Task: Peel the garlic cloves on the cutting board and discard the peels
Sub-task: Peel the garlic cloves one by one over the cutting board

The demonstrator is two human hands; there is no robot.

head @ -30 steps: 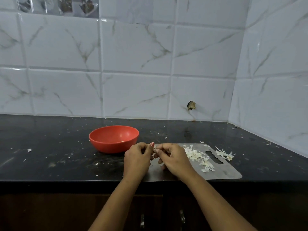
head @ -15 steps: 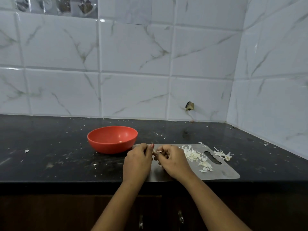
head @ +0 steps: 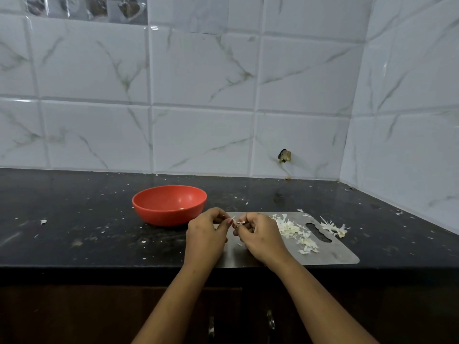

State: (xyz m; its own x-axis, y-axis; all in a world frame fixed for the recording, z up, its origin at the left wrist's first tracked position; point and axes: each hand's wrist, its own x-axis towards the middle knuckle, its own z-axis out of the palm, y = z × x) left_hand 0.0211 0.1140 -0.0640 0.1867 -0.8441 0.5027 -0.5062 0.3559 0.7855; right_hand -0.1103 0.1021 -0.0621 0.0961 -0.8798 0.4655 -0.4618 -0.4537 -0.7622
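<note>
A grey metal cutting board (head: 330, 254) lies at the counter's front edge. Over its left end my left hand (head: 206, 234) and my right hand (head: 260, 234) meet, fingers curled. Between the fingertips shows a small white garlic clove (head: 240, 222), pinched by my right hand; my left hand pinches at its peel. Most of the clove is hidden by my fingers. A heap of white garlic peels (head: 295, 232) lies on the board right of my right hand. A red bowl (head: 169, 204) stands left of the board, with a small pale bit inside.
More peels and a root end (head: 334, 227) lie on the black counter (head: 74, 219) past the board's handle slot. Small white flakes are scattered over the counter. Tiled walls close the back and the right side. Cabinet doors sit below the counter edge.
My hands stay together over the board's left end, with only small finger shifts on the clove. The view has shifted slightly.
</note>
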